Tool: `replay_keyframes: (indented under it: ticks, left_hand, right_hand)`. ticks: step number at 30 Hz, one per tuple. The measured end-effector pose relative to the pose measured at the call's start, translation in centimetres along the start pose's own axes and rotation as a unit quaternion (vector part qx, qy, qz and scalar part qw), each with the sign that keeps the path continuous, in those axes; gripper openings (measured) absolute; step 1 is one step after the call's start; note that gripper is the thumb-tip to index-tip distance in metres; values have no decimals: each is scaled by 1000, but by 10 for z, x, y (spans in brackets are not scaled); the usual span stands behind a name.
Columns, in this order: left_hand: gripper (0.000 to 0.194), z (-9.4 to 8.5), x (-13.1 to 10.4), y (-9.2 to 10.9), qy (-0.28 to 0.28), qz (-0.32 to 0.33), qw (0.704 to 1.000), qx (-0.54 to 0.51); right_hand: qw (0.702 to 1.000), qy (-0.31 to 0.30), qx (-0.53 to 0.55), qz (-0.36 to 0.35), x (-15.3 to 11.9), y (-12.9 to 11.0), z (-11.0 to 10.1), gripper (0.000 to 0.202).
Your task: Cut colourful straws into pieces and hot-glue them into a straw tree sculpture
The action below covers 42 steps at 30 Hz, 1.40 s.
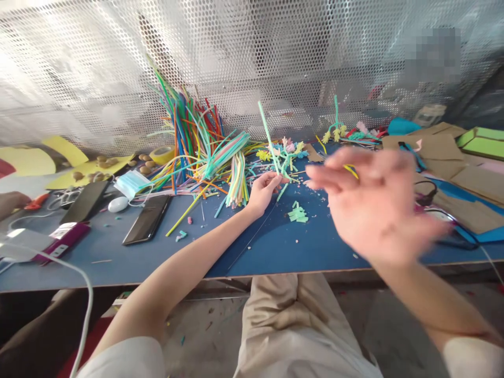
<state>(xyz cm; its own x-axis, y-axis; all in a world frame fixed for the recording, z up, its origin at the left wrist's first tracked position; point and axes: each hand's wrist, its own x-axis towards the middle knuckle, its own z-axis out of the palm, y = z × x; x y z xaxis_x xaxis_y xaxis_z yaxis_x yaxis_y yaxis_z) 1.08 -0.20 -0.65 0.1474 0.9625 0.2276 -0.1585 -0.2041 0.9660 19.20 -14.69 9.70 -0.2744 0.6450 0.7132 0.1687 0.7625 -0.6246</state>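
Observation:
My left hand (264, 194) is closed in a pinch around a light green pipe cleaner (268, 131), which stands up at a slant above the blue table. Just behind the fingers lies a branching cluster of green, yellow, pink and blue pipe cleaner pieces (289, 152); I cannot tell whether it joins the held stem. A thin thread (254, 236) runs across the table below this hand. Raised and smeared by motion, my right hand (370, 205) has its fingers apart with nothing in them. Short cut mint green pieces (298, 212) lie between the hands.
Bundled colourful pipe cleaners (197, 136) lean on a perforated metal screen (252, 52). To the left are a black phone (146, 220), a face mask (132, 184) and another person's hand (13, 203). Brown cardboard (437, 144) and a green box (482, 142) lie right.

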Motion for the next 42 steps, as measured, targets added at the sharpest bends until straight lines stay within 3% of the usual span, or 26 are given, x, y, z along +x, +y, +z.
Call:
replay_keyframes:
  ticks: [2, 4, 7, 9, 13, 16, 20, 26, 31, 38, 42]
  left_hand:
    - [34, 0, -1, 1, -12, 13, 1000, 25]
    - [38, 0, -3, 2, -30, 19, 998, 51]
    - [39, 1, -6, 4, -61, 28, 994, 90]
    - [35, 2, -9, 6, -87, 50, 985, 138]
    - [26, 3, -13, 9, -129, 91, 962, 224]
    - [23, 2, -13, 8, -148, 116, 940, 285]
    - [11, 0, -9, 8, -183, 170, 910, 331]
    - [21, -4, -6, 5, -288, 203, 867, 351]
    - [20, -8, -3, -1, -298, 244, 820, 422]
    - [35, -7, -4, 5, -325, 297, 716, 542]
    - [34, -5, -5, 4, -315, 301, 705, 559]
  right_hand:
    - [996, 62, 66, -22, 38, 36, -22, 47]
    - [997, 29, 55, 36, 56, 81, -34, 48]
    - [992, -14, 23, 124, 55, 134, -36, 49]
    - [985, -47, 22, 167, 44, 152, -28, 50]
    - [980, -87, 20, 178, 24, 160, -14, 41]
    - [981, -89, 18, 170, 20, 162, -15, 37]
    - [984, -50, -16, 173, 20, 174, -25, 41]
    - [982, 7, -116, 149, 18, 188, -33, 43]
    - [984, -10, -116, 136, 17, 193, -32, 38]
    - [984, 7, -144, 109, 17, 202, -33, 36]
    - [980, 11, -166, 106, 19, 201, -37, 42]
